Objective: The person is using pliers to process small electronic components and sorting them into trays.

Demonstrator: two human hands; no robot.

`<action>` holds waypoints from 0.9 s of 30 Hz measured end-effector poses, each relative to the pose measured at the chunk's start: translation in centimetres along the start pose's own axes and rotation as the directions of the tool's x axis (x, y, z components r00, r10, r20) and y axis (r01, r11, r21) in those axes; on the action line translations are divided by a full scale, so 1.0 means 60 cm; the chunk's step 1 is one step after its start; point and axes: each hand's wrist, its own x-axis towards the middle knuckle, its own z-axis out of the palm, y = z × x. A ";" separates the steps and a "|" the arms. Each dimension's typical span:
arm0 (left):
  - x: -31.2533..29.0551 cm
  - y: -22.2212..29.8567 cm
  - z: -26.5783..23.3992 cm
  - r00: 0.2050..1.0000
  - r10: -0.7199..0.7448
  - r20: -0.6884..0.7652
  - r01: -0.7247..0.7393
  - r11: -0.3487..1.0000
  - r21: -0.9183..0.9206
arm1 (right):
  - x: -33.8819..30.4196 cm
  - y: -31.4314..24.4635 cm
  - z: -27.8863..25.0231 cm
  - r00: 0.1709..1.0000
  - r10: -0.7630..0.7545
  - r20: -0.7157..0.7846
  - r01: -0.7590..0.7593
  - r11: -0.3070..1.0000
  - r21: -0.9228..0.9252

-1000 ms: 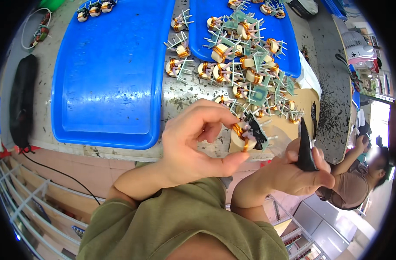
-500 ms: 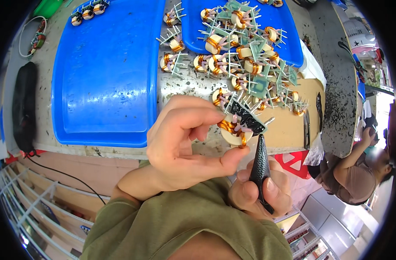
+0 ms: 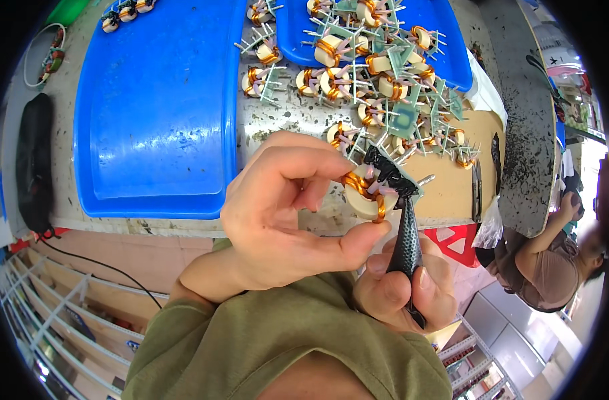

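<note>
At the far left a black pad [image 3: 34, 160] lay on the bench edge, and beside it a wide blue tray [image 3: 158, 113] sat bare across most of its floor, with a few wound coils at its top corner. The left hand [image 3: 284, 213] was curled over the bench edge, its thumb and fingers pinching a pale ring coil [image 3: 366, 193] wound with copper wire, held up in the air just in front of the bench. The right hand [image 3: 401, 290] was wrapped around the textured black handle of a pair of cutters [image 3: 401, 213], whose tips touched the coil's upper right side — whether they had bitten on a lead could not be told. To do this well, the coil probably wanted holding steady by its body, clear of the windings, with the tips set squarely on the lead and away from the thumb. Behind, a heap of like coils [image 3: 384, 87] with green boards spilled from a second blue tray [image 3: 444, 60] onto the bench. At the right another person [image 3: 551, 247] leaned nearby.
</note>
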 end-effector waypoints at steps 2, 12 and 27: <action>0.000 0.000 0.001 0.999 -0.039 -0.009 0.039 0.998 -0.047 | 0.000 -0.001 -0.001 1.000 0.013 0.005 -0.014 1.000 0.025; 0.002 -0.008 0.001 1.000 -0.030 0.009 0.031 0.995 -0.091 | 0.003 -0.004 -0.001 0.999 0.036 0.012 -0.036 0.999 -0.011; 0.012 -0.004 -0.002 0.862 -0.499 0.091 0.485 0.757 -0.439 | -0.001 0.005 -0.006 0.982 0.110 -0.150 -0.058 0.948 0.314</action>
